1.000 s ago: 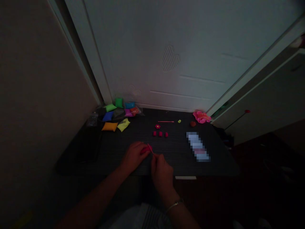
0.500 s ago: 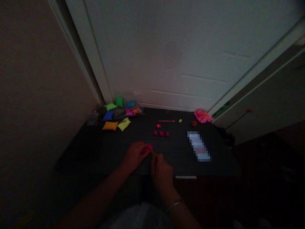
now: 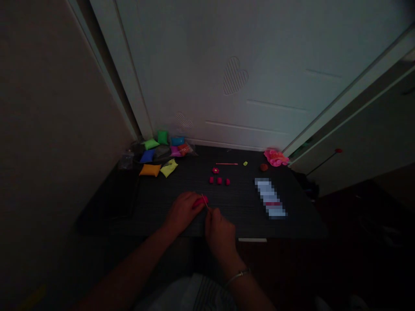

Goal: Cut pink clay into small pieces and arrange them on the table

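My left hand [image 3: 184, 211] is closed on a roll of pink-red modelling clay [image 3: 197, 202] low over the dark table. My right hand [image 3: 219, 229] pinches a thin pink modelling stick [image 3: 205, 200], its shaft lying across the clay near the roll's right end. Beyond my hands, three small red clay lumps [image 3: 219, 181] sit in a row. Just behind them lies a small red clay flower [image 3: 215, 170] with a pale centre. A second pink stick [image 3: 227, 164] rests farther back, beside a small yellow-green clay piece [image 3: 245, 163].
Coloured clay packets stand at the back left, among them an orange packet [image 3: 150, 170] and a yellow packet [image 3: 169, 168]. A blurred-out phone-like object [image 3: 270, 198] lies at right. A pink ruffled flower [image 3: 276, 158] and a brownish-red lump [image 3: 263, 167] are near the white door [image 3: 194, 77].
Both hands, the clay roll and the stick keep almost the same position. The picture has only shifted very slightly.
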Available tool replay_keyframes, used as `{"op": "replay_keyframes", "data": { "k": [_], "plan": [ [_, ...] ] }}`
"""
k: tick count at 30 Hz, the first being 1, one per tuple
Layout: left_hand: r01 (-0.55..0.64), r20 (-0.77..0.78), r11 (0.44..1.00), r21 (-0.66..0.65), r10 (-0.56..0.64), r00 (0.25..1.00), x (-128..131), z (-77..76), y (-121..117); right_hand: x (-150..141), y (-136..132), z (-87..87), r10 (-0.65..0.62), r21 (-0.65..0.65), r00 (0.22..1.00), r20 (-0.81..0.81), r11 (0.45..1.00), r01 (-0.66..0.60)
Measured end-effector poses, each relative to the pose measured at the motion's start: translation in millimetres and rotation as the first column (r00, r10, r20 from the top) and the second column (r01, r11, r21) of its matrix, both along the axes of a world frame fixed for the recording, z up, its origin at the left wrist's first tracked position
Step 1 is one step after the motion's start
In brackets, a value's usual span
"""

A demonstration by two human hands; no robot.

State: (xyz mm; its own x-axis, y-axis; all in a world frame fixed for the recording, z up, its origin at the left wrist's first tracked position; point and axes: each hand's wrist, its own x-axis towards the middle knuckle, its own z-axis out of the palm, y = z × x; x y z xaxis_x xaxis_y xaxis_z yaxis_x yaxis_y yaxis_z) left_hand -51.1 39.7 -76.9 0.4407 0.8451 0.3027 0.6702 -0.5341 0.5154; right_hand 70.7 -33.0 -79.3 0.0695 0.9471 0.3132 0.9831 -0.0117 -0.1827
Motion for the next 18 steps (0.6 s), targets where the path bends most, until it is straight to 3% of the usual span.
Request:
{"op": "replay_keyframes", "data": {
  "k": [18],
  "plan": [
    [-0.038,-0.067,0.992,0.121,0.047,0.997,0.5,-4.4,-1.8,3.6,1.8,-5.5,0.036,-0.018,0.999,0.031,0.999,-0.036]
  ]
}}
